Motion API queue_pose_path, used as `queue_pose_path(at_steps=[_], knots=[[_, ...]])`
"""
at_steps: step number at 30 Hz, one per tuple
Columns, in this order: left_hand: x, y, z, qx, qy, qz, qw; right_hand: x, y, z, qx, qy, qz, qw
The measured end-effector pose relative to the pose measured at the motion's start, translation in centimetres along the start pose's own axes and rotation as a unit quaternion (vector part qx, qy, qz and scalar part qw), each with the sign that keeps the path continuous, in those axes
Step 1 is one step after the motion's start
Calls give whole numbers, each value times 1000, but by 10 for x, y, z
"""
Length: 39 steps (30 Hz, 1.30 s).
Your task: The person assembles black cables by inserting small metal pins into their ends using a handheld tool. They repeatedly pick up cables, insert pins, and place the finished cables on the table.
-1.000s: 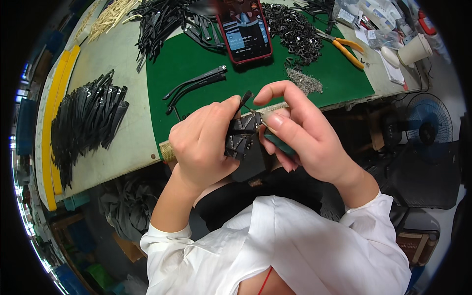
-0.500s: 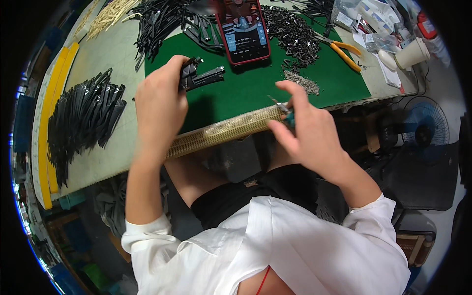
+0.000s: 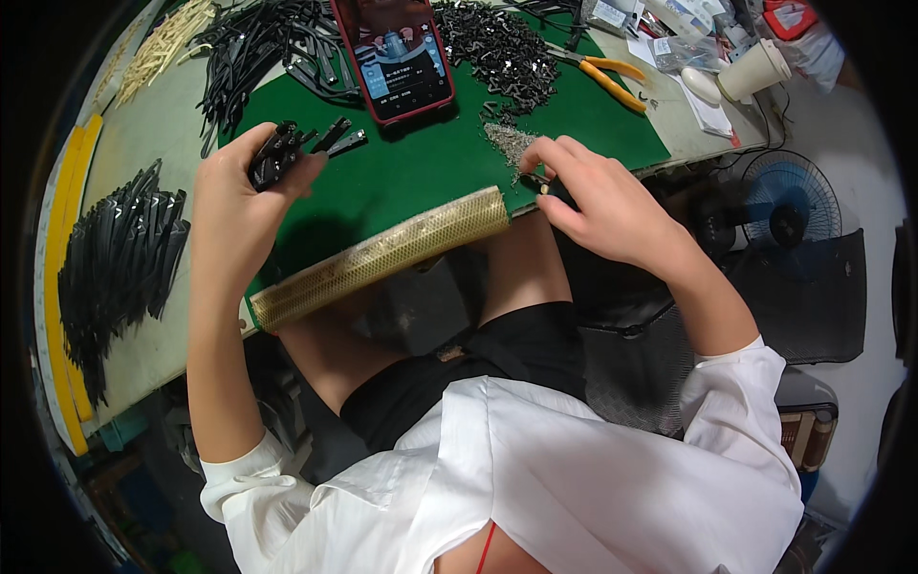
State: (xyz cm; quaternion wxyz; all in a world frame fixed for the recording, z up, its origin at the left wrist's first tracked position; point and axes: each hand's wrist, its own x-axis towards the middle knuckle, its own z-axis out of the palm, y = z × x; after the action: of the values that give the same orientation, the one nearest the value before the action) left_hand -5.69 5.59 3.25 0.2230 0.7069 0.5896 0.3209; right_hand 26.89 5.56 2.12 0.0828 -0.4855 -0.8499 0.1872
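At your far left, a fanned row of slim glossy black plastic strips [image 3: 124,263] lies on the pale table [image 3: 196,297], well apart from either hand. To its right, your left hand [image 3: 232,196] is closed around a tight bundle of glossy black plastic strips [image 3: 274,158]; their ends show above your curled fingers. Just beyond that grip, to its right, a few loose black strips [image 3: 339,139] lie on the flat green mat [image 3: 411,172], slanting up and rightward; your left hand is clearly the nearer one.

Between your hands, the long gold mesh roll [image 3: 382,256] runs along the table's front edge, its long axis rising from lower left to upper right. Past its upper end, a small heap of tiny grey metal pieces [image 3: 509,143] stretches down and rightward, toward your right hand [image 3: 607,201]. That hand's grip is narrow, thumb and fingers around a small dark-handled tool [image 3: 560,192]; you can't tell whether its fingertips touch the heap.
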Motion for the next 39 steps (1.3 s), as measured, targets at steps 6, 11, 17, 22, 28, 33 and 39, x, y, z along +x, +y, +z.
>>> queue_pose_path(at_steps=[6, 11, 17, 22, 28, 33, 39], knots=[[-26, 8, 16, -175, -39, -42, 983, 7, 1, 4, 2, 2, -15, 1000], [-31, 9, 24, -219, -48, -37, 974, 6, -3, 5, 13, 14, -38, 999], [-34, 10, 28, -253, -31, -23, 967, -1, -7, 4, -12, 8, -38, 999], [-36, 12, 30, -251, -15, -29, 967, 0, -9, 5, -18, 15, -25, 999], [-37, 13, 31, -254, -12, -11, 967, 3, -11, 5, -27, 15, -12, 999], [-40, 15, 31, -250, -5, -3, 968, 11, -17, 3, -54, -15, 12, 998], [-44, 14, 32, -219, -3, 11, 976, 13, -10, 9, -58, 23, -39, 997]])
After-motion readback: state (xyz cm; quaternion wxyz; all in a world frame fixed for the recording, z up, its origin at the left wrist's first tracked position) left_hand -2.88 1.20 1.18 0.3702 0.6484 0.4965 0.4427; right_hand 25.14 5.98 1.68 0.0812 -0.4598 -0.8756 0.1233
